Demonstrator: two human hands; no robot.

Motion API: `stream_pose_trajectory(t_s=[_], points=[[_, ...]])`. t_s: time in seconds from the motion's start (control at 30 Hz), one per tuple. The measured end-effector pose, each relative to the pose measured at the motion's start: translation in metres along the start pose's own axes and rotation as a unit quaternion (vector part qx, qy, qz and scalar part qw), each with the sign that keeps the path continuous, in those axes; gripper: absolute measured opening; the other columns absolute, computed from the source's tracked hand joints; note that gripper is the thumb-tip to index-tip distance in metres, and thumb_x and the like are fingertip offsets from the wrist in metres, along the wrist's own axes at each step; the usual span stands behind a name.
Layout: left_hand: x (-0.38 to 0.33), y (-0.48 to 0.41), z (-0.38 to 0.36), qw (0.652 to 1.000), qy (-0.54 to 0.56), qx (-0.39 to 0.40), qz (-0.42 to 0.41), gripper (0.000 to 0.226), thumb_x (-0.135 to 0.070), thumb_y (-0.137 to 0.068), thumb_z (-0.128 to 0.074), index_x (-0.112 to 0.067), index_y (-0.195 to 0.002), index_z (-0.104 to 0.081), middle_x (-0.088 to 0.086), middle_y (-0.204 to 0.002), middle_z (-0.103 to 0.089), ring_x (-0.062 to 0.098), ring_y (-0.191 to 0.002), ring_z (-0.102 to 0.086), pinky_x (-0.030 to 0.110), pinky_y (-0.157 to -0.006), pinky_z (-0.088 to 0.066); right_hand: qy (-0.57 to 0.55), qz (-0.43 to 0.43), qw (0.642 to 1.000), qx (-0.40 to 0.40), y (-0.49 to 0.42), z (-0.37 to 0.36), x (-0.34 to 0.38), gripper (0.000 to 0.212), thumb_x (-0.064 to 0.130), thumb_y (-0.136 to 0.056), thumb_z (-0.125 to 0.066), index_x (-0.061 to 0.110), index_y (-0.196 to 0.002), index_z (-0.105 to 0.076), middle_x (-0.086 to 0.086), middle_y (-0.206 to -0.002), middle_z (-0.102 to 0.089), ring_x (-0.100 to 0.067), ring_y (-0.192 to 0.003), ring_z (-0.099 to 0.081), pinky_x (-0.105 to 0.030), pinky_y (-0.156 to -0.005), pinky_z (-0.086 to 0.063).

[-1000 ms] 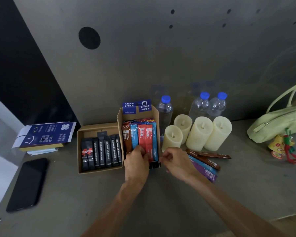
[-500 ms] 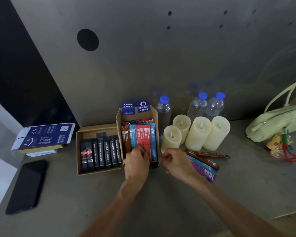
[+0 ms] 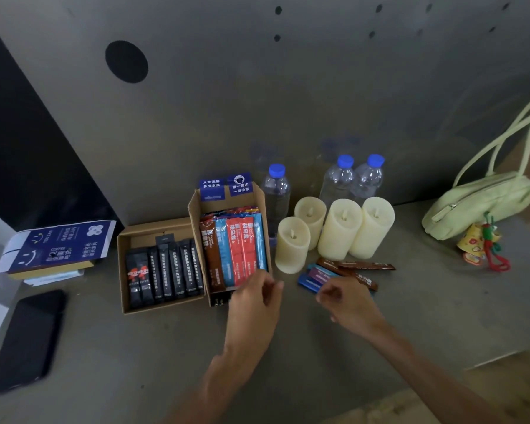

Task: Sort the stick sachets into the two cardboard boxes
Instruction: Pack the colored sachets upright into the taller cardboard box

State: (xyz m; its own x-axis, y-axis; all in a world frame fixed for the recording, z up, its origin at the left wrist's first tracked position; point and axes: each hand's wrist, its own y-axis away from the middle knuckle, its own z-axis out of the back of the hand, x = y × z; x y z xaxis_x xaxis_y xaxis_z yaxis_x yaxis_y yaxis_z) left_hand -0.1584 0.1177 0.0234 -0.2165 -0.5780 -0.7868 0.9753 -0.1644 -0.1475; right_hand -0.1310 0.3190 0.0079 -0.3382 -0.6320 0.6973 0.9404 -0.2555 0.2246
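While hovering just off the near right corner of the taller cardboard box [image 3: 195,215], curls the left fingers [image 3: 271,286] loosely, with nothing visible between them. Bends the right fingers [image 3: 325,296] inward at the near end of a blue stick sachet [image 3: 308,283]; cannot tell whether pinching it or only touching it. Sets the left hand [image 3: 253,304] in front of that box and the right hand [image 3: 349,304] beside it, the two apart. Around the right hand, a small heap of loose sachets [image 3: 317,275] flat on the grey desk [image 3: 288,377]: blue and purple nearest the fingers, two brown sachets [image 3: 357,266] behind, near the foot of four cream pillar candles [image 3: 338,228]. Inside the taller box, a row of coloured sachets [image 3: 236,249], brown, blue and red, leaning upright. Touching its left wall, a lower cardboard box [image 3: 141,237] with black sachets [image 3: 166,270] packed side by side. Behind the candles, three clear water bottles [image 3: 276,194] with blue caps, against a grey perforated panel [image 3: 257,102]. Far right, a pale green handbag [image 3: 478,203] with a yellow and red charm [image 3: 484,249]. Far left, a black phone [image 3: 28,338] lying flat, and a blue printed carton [image 3: 55,246] on a small stack of papers.
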Motion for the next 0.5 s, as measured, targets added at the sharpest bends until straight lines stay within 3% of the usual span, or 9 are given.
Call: stream_pose_trajectory(t_s=[0.07, 0.13, 0.23, 0.3, 0.4, 0.5], points=[[-0.004, 0.007, -0.012, 0.997, -0.015, 0.066, -0.034, 0.009, -0.030, -0.096, -0.062, -0.026, -0.089, -0.057, -0.014, -0.084, -0.059, -0.001, -0.081, -0.059, 0.020, -0.068, -0.053, 0.041, -0.003, 0.998, -0.042, -0.001, 0.011, -0.019, 0.014, 0.020, -0.090, -0.069, 0.027, -0.078, -0.067, 0.013, -0.085, -0.066, -0.006, -0.080, -0.065, -0.026, -0.066, -0.056], [-0.007, 0.011, -0.026, 0.988, -0.044, 0.130, -0.064, 0.004, -0.025, -0.098, -0.057, -0.027, -0.095, -0.058, -0.013, -0.092, -0.059, 0.001, -0.083, -0.058, 0.021, -0.076, -0.053, 0.084, -0.024, 0.994, -0.064, 0.000, 0.021, -0.036, 0.014, 0.022, -0.093, -0.065, 0.031, -0.082, -0.063, 0.005, -0.098, -0.068, -0.010, -0.093, -0.063, -0.018, -0.062, -0.045], [-0.014, 0.008, -0.049, 0.975, -0.081, 0.185, -0.090, 0.013, -0.020, -0.100, -0.051, -0.025, -0.109, -0.060, -0.007, -0.110, -0.060, 0.004, -0.097, -0.058, 0.025, -0.088, -0.052, 0.147, -0.091, 0.981, -0.087, 0.003, 0.034, -0.057, 0.012, 0.027, -0.097, -0.054, 0.032, -0.087, -0.059, 0.000, -0.105, -0.069, -0.012, -0.085, -0.058, -0.016, -0.052, -0.038], [-0.022, 0.000, -0.068, 0.966, -0.115, 0.198, -0.124, 0.030, -0.017, -0.099, -0.051, -0.024, -0.127, -0.057, -0.003, -0.133, -0.055, 0.011, -0.119, -0.053, 0.031, -0.103, -0.047, 0.142, -0.119, 0.977, -0.102, 0.007, 0.039, -0.065, 0.014, 0.028, -0.097, -0.052, 0.030, -0.087, -0.061, 0.000, -0.102, -0.068, -0.013, -0.081, -0.057, -0.018, -0.051, -0.036], [-0.031, -0.014, -0.092, 0.916, -0.259, 0.245, -0.186, 0.060, -0.015, -0.097, -0.053, -0.017, -0.153, -0.031, 0.004, -0.163, -0.021, 0.023, -0.150, -0.019, 0.042, -0.123, -0.017, 0.110, -0.175, 0.974, -0.093, 0.009, 0.040, -0.074, 0.020, 0.032, -0.096, -0.050, 0.023, -0.090, -0.066, -0.001, -0.095, -0.067, -0.018, -0.079, -0.060, -0.025, -0.054, -0.039], [-0.027, -0.012, -0.103, 0.872, -0.337, 0.308, -0.175, 0.076, -0.014, -0.098, -0.051, -0.012, -0.159, -0.005, 0.007, -0.167, 0.006, 0.024, -0.153, 0.007, 0.042, -0.122, 0.001, 0.034, -0.220, 0.973, -0.065, 0.005, 0.038, -0.078, 0.020, 0.030, -0.096, -0.053, 0.018, -0.086, -0.066, -0.003, -0.086, -0.067, -0.013, -0.071, -0.063, -0.023, -0.052, -0.040]])
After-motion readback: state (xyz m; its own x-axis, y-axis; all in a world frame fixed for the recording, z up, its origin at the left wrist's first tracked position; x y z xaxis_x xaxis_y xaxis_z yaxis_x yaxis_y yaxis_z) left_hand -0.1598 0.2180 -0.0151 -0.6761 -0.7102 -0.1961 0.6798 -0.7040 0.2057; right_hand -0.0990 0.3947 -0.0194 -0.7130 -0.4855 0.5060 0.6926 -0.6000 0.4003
